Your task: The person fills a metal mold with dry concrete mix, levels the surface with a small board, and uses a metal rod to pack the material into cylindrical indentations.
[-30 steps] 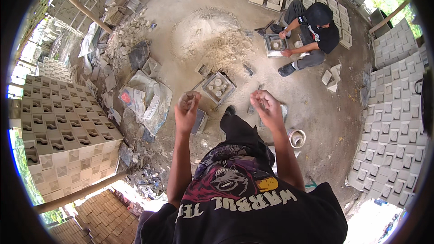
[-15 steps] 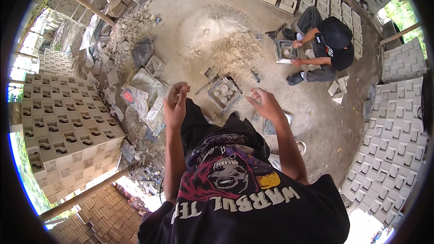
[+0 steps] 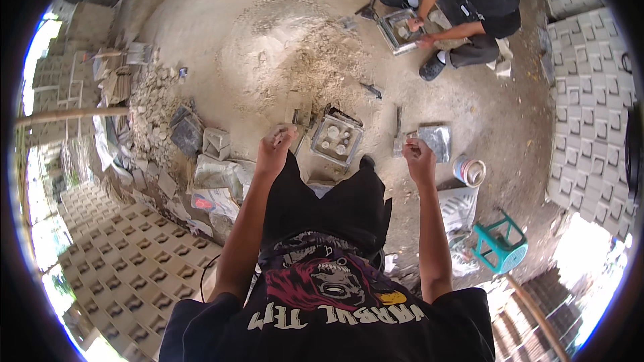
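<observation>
A square frame (image 3: 356, 147) lay on the ground in front of the person, with pale round discs (image 3: 334, 132) inside it. The person's left grip (image 3: 273, 151) hung to the left of the frame, apart from it, fingers curled; whether it was fully clenched could not be told. The right grip (image 3: 420, 161) hung to the right of the frame, also bent inward at the fingers, and again I could not tell how far closed.

Several things crowded the frame. A dark shoe (image 3: 367, 162) stood just beside its near right corner, and the person's dark trousers (image 3: 320, 211) took up the near side. To its right lay a grey plate (image 3: 439, 141), partly covered in view by the right grip, then a bucket (image 3: 469, 171); nearer and farther right stood a green stool (image 3: 498, 241). Beyond the frame spread a heap of sandy powder (image 3: 288, 47), and beyond and to its right lay a dark tool (image 3: 371, 90). Farther that way, a co-worker (image 3: 479, 3) sat with both hands at a second frame (image 3: 407, 49). Well left of the frame were rubble (image 3: 151, 107), a dark slab (image 3: 186, 132) and a crumpled sack (image 3: 218, 177).
</observation>
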A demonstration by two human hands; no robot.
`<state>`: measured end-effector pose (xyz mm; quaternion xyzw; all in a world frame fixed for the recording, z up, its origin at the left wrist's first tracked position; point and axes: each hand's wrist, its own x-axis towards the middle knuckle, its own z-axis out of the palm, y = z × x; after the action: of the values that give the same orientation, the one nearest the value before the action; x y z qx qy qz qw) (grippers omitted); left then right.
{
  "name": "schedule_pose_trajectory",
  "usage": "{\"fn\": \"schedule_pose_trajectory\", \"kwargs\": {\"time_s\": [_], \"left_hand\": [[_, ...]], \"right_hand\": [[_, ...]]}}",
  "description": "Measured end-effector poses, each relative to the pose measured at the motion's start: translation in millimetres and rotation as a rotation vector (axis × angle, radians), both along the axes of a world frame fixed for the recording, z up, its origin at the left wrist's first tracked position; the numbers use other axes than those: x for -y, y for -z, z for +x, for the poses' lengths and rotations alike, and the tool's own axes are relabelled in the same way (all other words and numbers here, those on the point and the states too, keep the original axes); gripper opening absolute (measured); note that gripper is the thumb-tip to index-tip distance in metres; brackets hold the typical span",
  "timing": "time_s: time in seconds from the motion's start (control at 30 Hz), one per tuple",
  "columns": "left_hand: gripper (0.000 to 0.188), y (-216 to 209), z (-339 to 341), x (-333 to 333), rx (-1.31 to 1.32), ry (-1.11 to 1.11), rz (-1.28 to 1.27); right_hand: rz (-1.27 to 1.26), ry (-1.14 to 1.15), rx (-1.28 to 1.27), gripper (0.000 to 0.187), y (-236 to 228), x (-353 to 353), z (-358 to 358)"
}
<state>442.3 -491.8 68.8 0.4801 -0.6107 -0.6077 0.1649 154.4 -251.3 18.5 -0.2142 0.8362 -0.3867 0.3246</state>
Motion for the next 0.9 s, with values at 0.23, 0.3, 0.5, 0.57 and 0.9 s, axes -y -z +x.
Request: {"fn": "schedule_pose_trajectory", "kwargs": {"time_s": [0.23, 0.3, 0.5, 0.57, 0.9], "left_hand": [[0.037, 360.7, 50.5, 53.3, 0.378, 0.454, -0.06], [0.037, 444.7, 37.5, 50.6, 0.504, 0.394, -0.008], [0.034, 632.9, 25.0, 18.7, 0.372, 0.207, -0.144], [0.033, 650.8, 13.5, 12.8, 0.366, 0.156, 0.024], [0.034, 673.6, 2.1, 1.7, 0.509, 0.078, 0.025]], "right_hand": [[0.209, 0.228, -0.125, 0.035, 236.4, 30.6, 79.7], [0.268, 0.276, -0.019, 0.04, 334.3, 41.0, 98.4], [0.386, 0.347, 0.078, 0.05, 545.6, 43.2, 142.1], [0.325, 0.388, 0.034, 0.047, 572.2, 49.4, 143.5], [0.223, 0.509, 0.2, 0.032, 610.2, 34.6, 132.9]]}}
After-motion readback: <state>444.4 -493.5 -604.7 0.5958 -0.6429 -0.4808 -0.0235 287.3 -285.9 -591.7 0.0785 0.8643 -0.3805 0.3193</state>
